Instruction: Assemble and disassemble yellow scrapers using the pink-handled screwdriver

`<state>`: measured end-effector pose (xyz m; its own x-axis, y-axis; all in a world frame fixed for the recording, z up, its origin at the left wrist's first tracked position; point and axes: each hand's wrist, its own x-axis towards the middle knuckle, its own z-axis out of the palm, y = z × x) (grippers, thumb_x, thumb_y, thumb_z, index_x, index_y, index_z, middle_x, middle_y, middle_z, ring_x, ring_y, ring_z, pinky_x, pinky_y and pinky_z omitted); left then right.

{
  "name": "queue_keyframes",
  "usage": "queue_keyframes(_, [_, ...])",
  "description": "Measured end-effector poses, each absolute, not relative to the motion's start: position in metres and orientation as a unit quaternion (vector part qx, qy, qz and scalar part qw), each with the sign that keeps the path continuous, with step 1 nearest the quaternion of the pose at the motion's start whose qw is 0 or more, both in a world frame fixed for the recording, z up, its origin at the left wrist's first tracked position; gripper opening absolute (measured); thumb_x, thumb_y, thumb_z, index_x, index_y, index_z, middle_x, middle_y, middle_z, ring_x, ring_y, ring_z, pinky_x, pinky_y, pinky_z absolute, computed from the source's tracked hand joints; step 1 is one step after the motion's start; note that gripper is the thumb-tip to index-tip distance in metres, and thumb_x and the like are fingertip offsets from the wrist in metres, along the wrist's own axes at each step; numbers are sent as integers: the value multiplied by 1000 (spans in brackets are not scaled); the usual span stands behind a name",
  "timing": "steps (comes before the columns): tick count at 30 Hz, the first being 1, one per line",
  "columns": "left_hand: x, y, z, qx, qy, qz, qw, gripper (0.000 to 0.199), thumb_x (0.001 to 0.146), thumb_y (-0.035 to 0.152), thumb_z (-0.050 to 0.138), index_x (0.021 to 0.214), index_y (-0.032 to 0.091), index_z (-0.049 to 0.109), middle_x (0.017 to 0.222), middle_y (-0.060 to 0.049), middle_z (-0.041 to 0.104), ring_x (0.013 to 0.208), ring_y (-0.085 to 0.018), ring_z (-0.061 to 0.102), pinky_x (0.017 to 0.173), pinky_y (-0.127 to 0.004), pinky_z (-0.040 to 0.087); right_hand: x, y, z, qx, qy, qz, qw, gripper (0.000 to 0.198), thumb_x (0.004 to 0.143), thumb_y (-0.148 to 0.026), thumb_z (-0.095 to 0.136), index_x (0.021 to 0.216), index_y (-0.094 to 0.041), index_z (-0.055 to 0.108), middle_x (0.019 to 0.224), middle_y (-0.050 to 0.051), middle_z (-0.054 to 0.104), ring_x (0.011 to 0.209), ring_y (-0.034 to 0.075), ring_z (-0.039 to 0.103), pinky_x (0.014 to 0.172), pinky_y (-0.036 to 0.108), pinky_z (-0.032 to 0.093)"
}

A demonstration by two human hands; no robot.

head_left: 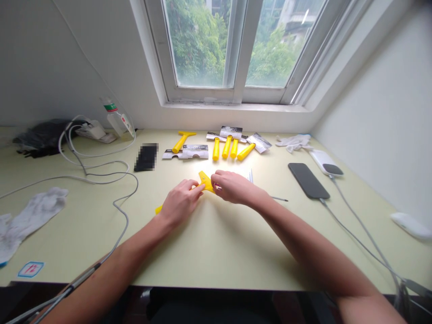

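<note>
A yellow scraper (204, 179) lies in the left hand (179, 201), which is wrapped round its handle with the thumb near the head; the handle's butt end shows beside the wrist, on its left. The right hand (232, 186) is at the right end of the scraper's head, its fingers curled in; a small pinkish bit shows among them, but whether they pinch it or the scraper cannot be told. Beyond the right wrist stands or lies a thin pale piece (250, 175), and a thin dark-tipped rod (280, 199) juts out to the right of that forearm. Straight ahead of the left hand, another yellow scraper (180, 143) rests across printed cards (195, 151). Ahead of the right hand, four yellow handles (216, 150) lie in a row with more cards (231, 132). Well to the right hand's right is a dark phone (308, 181) on a cable, with a white glove (294, 143) farther off. Left of the left hand run grey cables (125, 215), and beyond them lies another white glove (32, 220).
</note>
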<state>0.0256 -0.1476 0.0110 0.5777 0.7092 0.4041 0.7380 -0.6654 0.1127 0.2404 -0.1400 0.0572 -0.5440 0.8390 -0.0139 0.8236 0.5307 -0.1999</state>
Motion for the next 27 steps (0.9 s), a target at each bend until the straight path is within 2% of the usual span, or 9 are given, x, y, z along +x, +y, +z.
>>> queue_keyframes(5, [28, -148, 10, -889, -402, -217, 29, 22, 93, 20, 61, 113, 22, 69, 101, -6, 68, 86, -19, 63, 70, -29, 54, 233, -142, 52, -459, -880, 113, 55, 14, 89, -17, 48, 102, -20, 52, 97, 7, 65, 74, 15, 54, 55, 25, 28])
queue_keyframes(11, [26, -147, 10, -884, -409, -225, 24, 23, 91, 18, 62, 113, 22, 69, 102, -5, 68, 87, -19, 64, 71, -29, 55, 258, -130, 73, -490, -846, 175, 119, 13, 87, -17, 52, 100, -20, 52, 96, 7, 65, 84, 17, 57, 65, 24, 36])
queue_keyframes(13, [24, -146, 9, -882, -413, -228, 22, 23, 91, 20, 62, 113, 22, 69, 103, -6, 68, 88, -20, 64, 71, -29, 55, 276, -123, 81, -532, -825, 165, 95, 10, 87, -17, 51, 96, -21, 53, 92, 6, 64, 81, 17, 56, 64, 25, 37])
queue_keyframes(16, [24, -145, 8, -884, -412, -221, 14, 23, 91, 20, 61, 112, 22, 69, 104, -6, 68, 88, -20, 65, 70, -30, 56, 299, -111, 81, -593, -789, 162, 12, 8, 82, -17, 56, 89, -20, 56, 85, 7, 61, 72, 18, 53, 58, 26, 34])
queue_keyframes(20, [26, -146, 7, -890, -395, -226, 11, 22, 91, 19, 61, 112, 22, 70, 104, -6, 69, 87, -20, 66, 69, -30, 56, 311, -98, 68, -610, -772, 179, -9, 10, 75, -15, 62, 83, -19, 57, 81, 7, 60, 68, 18, 53, 56, 26, 34])
queue_keyframes(23, [26, -146, 9, -891, -377, -250, 25, 22, 92, 19, 61, 111, 21, 69, 103, -6, 69, 85, -19, 65, 67, -29, 56, 308, -97, 67, -613, -766, 193, 10, 10, 76, -17, 62, 85, -19, 57, 84, 7, 62, 73, 19, 55, 58, 27, 37])
queue_keyframes(27, [28, -151, 13, -898, -331, -288, 44, 22, 94, 17, 56, 113, 20, 67, 101, -8, 69, 84, -18, 64, 68, -29, 55, 293, -109, 81, -585, -773, 235, 71, 14, 84, -30, 59, 95, -22, 56, 93, 3, 64, 78, 16, 57, 63, 25, 41])
